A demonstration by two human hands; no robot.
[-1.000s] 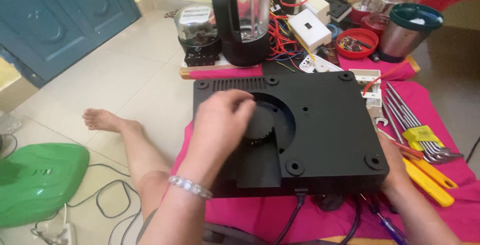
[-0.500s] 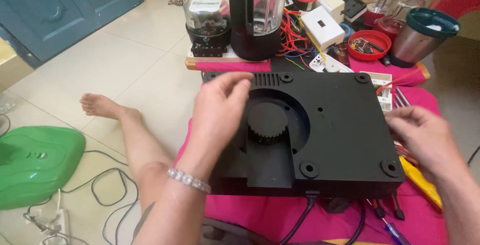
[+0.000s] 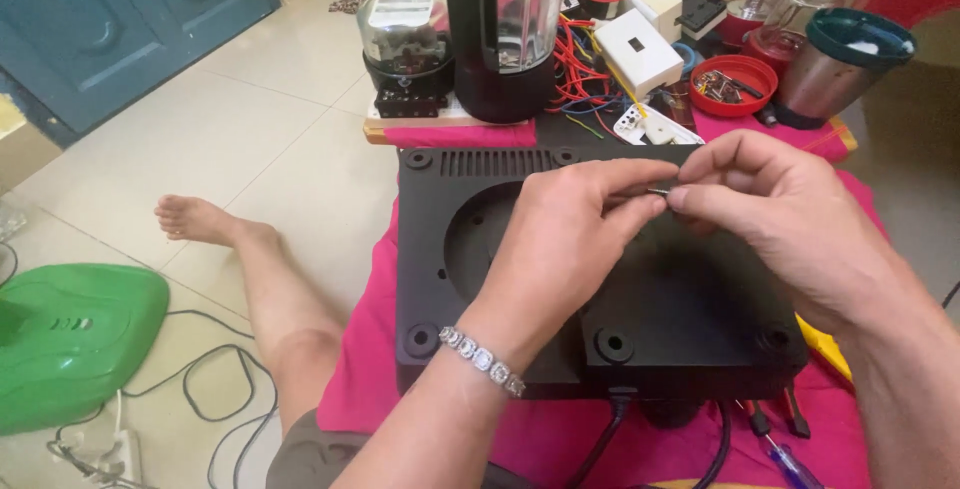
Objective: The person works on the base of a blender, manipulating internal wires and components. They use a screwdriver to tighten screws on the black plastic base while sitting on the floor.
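Observation:
A flat black appliance housing [image 3: 500, 209], turned underside up, lies on a pink cloth [image 3: 365, 369] before me. It has a round recess, a vent grille along its far edge and round feet at the corners. Both my hands hover over its middle. My left hand [image 3: 570, 239], with a beaded bracelet on the wrist, and my right hand [image 3: 780, 214] meet fingertip to fingertip. Between the fingertips sits a small dark screw-like part [image 3: 660, 190]; which hand holds it is unclear.
Behind the housing stand a black blender jug [image 3: 505, 29], a glass-domed meter [image 3: 405, 44], a white box [image 3: 638, 49], red wires and a red dish [image 3: 735, 84]. Tools lie at the right edge. My bare leg [image 3: 260, 279], a green cover [image 3: 70, 339] and cables lie left.
My left hand has lifted off the round recess. My right hand came in from the right edge, and both hands now meet above the housing around a small part.

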